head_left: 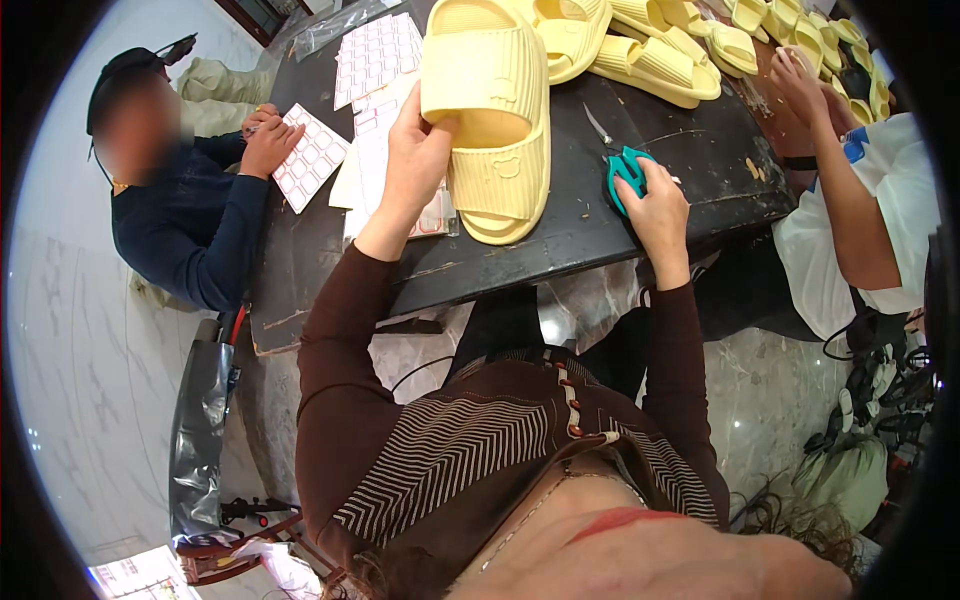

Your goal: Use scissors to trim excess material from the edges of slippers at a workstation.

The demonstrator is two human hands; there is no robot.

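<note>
A pair of pale yellow slippers, nested one against the other, is held up over the dark table by my left hand. The thumb is tucked into the foot opening, and the other fingers are mostly hidden behind the slippers. My right hand is closed around the teal handles of a pair of scissors, low over the tabletop. Their blades point away from me to the far left. More yellow slippers lie just beyond the scissors.
White label sheets lie on the black table left of the slippers. At left, a seated person holds another label sheet. A person's hands are at the right, near piled slippers. A black plastic-covered object stands lower left.
</note>
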